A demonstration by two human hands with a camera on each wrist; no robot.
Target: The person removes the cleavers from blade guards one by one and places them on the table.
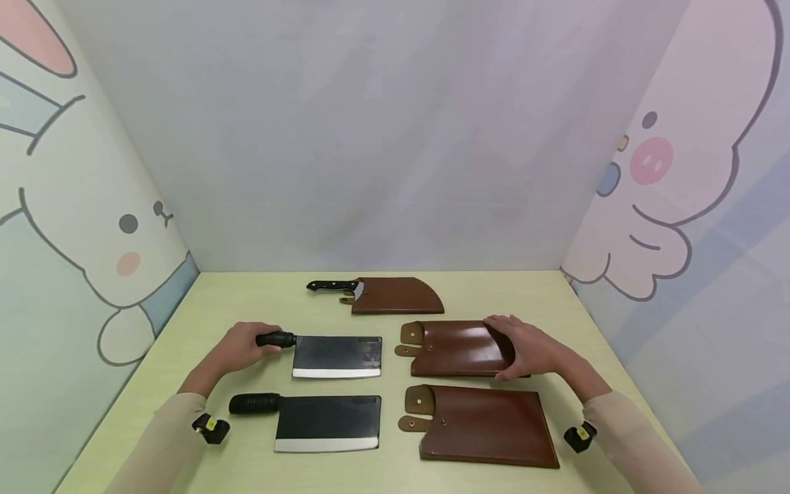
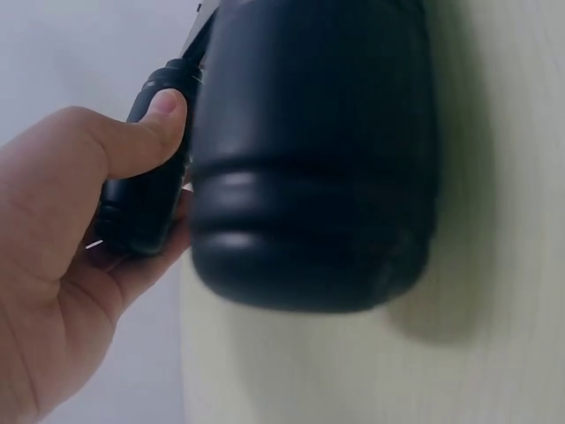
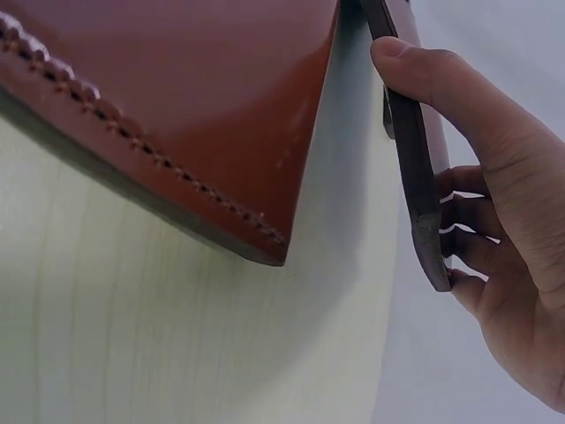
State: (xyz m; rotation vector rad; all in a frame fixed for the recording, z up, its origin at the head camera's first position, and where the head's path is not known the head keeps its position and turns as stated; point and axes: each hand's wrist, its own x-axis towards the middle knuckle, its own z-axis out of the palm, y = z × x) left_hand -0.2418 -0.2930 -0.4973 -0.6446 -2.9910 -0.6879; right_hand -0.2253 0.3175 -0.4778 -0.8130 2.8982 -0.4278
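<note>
In the head view the left hand (image 1: 243,348) grips the black handle (image 1: 276,339) of the middle-row cleaver, whose dark blade (image 1: 337,353) points right. The left wrist view shows the thumb and fingers around that handle (image 2: 146,199). Across from the blade, the right hand (image 1: 532,348) holds the far end of a brown leather sheath (image 1: 459,346) by its edges, thumb on the near side. In the right wrist view the hand (image 3: 503,177) pinches the sheath's edge (image 3: 410,150). The sheath's flap and strap face the cleaver; blade and sheath are apart.
Nearer the camera lie another cleaver (image 1: 327,418) at left and a larger brown sheath (image 1: 490,425) at right. Behind, a knife with a black handle (image 1: 332,285) sits in a brown sheath (image 1: 398,296). Walls with cartoon drawings stand around the pale table (image 1: 247,295).
</note>
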